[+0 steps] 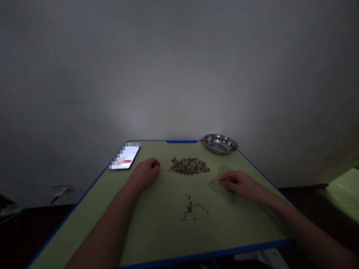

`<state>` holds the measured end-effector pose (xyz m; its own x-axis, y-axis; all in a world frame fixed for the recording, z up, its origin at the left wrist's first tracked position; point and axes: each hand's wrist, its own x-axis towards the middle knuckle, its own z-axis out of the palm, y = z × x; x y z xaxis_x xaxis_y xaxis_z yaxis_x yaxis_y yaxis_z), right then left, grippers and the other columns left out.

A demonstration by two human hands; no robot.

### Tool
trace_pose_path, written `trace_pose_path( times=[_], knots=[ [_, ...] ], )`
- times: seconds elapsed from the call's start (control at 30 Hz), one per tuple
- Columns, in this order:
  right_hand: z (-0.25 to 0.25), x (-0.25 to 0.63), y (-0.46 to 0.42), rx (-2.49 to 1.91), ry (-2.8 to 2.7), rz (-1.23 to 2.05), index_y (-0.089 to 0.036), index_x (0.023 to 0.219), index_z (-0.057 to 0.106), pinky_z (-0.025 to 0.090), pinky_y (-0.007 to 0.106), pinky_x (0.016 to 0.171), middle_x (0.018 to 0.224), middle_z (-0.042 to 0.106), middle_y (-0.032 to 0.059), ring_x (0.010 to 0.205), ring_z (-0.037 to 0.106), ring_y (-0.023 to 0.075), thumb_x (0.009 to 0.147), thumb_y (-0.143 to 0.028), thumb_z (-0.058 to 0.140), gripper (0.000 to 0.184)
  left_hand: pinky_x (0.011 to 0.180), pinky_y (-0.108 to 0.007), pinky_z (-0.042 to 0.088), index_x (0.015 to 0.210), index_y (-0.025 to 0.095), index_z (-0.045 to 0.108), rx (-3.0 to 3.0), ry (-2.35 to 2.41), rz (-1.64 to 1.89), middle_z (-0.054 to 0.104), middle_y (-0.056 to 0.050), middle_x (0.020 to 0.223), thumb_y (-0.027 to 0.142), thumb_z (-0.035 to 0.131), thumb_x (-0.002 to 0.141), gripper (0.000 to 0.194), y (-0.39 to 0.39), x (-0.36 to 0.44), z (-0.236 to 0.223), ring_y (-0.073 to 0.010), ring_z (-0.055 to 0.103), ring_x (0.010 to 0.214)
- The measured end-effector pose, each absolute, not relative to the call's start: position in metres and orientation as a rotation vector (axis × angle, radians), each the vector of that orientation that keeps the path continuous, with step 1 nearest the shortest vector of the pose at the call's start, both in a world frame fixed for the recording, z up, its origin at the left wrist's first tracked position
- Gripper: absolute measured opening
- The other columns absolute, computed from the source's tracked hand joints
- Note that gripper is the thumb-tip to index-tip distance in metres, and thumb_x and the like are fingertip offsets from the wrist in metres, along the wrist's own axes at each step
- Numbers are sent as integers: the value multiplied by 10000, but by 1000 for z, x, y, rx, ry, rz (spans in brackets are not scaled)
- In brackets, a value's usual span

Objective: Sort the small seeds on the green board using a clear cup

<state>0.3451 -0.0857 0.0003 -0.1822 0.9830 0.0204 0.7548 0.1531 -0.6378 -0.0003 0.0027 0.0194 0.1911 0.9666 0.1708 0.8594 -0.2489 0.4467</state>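
Note:
A heap of small dark and pale grains [190, 166], like seeds or beads, lies in the middle of the green table. My left hand [145, 172] rests to the left of the heap, its fingers curled in and no object showing in them. To the right, my right hand [238, 184] has thumb and fingers pinched at the edge of a clear plastic protractor [224, 193], which lies low over the tabletop. A few dark grains sit along its left side. Nearer to me, several dark grains [190, 209] are scattered in a loose group.
At the back right corner stands a shiny metal bowl [220, 145]. A phone [126, 158] with a lit screen lies at the left edge. The table [157, 231] has a blue rim and meets a grey wall. Another green surface [344, 190] is at far right.

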Motion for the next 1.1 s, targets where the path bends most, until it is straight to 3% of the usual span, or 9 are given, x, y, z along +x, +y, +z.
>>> trace_pose_path(
  times=[0.33,0.77,1.1],
  knots=[
    [-4,320,-88,-1672,-1920,754,-157,878,665,397,246,526,594,610,9,553,557,139,782,-259,551,180,703,-280,421,898,171,658,2248,1733,629,688,-70,865,240,417,751,291,5,-1,15,-186,607,794],
    [20,266,-74,-1573,-2193,585,-175,959,678,393,238,583,768,656,41,648,564,136,803,-238,565,203,666,-272,405,869,161,660,2216,1712,669,680,-77,833,226,430,736,273,1,0,17,-174,596,750],
    [25,259,-68,-1527,-2283,507,-197,980,685,389,243,597,782,670,36,645,566,135,803,-218,557,220,668,-284,413,873,163,663,2235,1705,678,682,-80,838,232,436,749,268,2,-1,14,-182,598,752]
  ],
)
